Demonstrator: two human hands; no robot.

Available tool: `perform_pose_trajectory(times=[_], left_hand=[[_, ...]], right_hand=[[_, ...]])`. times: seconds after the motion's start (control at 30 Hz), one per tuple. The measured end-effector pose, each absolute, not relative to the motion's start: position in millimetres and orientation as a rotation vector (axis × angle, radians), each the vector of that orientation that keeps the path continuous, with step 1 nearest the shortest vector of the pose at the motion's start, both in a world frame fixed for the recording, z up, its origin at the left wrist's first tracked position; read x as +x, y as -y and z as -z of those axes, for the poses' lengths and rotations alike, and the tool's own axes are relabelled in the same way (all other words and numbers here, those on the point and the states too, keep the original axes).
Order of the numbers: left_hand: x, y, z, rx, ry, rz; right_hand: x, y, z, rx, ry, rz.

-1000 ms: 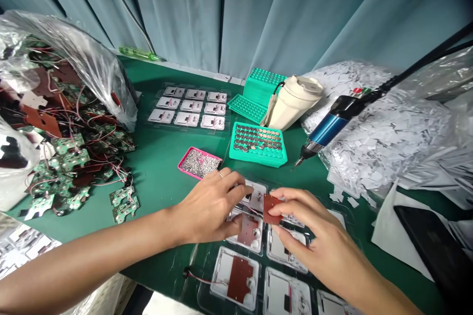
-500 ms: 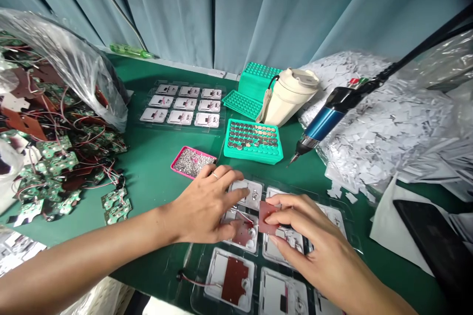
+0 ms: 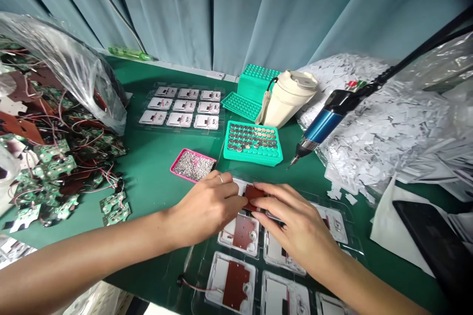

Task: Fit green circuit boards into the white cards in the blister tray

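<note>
On the near side of the dark green matted bench (image 3: 155, 172), we have both hands together over a clear plastic tray (image 3: 194, 275) of white rectangular cards. Step in hand: we are seating a thin reddish-brown rectangular sheet (image 3: 254, 193) on the far-left white card (image 3: 239, 186), going by how the sheet lies over it. The sheet sits between the hands, partly covered.

Our right hand (image 3: 299, 226) is curled, fingers (image 3: 268, 202) lying across the sheet's right part. Our left hand (image 3: 207, 209), ringed, is half closed, fingertips (image 3: 236, 192) at the sheet's left edge. Pinch or plain press: we cannot tell.

Nearer in the tray, a second white card (image 3: 240, 238) carries a similar brown sheet. Far left of the hands sits a shallow pink tray of silvery grains (image 3: 194, 166); beyond it, a teal block of coin cells (image 3: 253, 142). A blue electric screwdriver (image 3: 321, 128) hangs to the right, tip just above the mat. Green circuit boards with red wires (image 3: 55, 157) are heaped at left.
</note>
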State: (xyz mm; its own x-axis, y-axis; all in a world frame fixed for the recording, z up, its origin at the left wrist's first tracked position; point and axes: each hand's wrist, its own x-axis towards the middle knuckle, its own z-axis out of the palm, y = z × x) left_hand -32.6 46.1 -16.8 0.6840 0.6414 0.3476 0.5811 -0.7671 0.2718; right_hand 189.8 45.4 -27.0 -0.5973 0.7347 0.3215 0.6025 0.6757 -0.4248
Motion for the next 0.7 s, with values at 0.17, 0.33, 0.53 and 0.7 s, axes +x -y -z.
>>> perform_pose_trajectory(times=[0.17,0.33,0.53,0.7], left_hand=[[-34.6,-52.1,26.4,2.805,-1.05,-0.617],[-35.2,-51.4,29.3,2.774,-1.054,-0.573],[-36.3,-51.8,26.3,2.802,-1.038,-0.491],[-38.2,-50.0,24.5,2.854,-1.02,-0.44]], right_hand=[[184.2,-54.7,27.1,-1.003,2.49,-0.284],[183.1,-52.7,24.4,-1.014,2.549,-0.158],[183.7,-53.2,28.1,-1.055,2.52,-0.146],[183.1,-55.7,30.2,-1.057,2.509,-0.129]])
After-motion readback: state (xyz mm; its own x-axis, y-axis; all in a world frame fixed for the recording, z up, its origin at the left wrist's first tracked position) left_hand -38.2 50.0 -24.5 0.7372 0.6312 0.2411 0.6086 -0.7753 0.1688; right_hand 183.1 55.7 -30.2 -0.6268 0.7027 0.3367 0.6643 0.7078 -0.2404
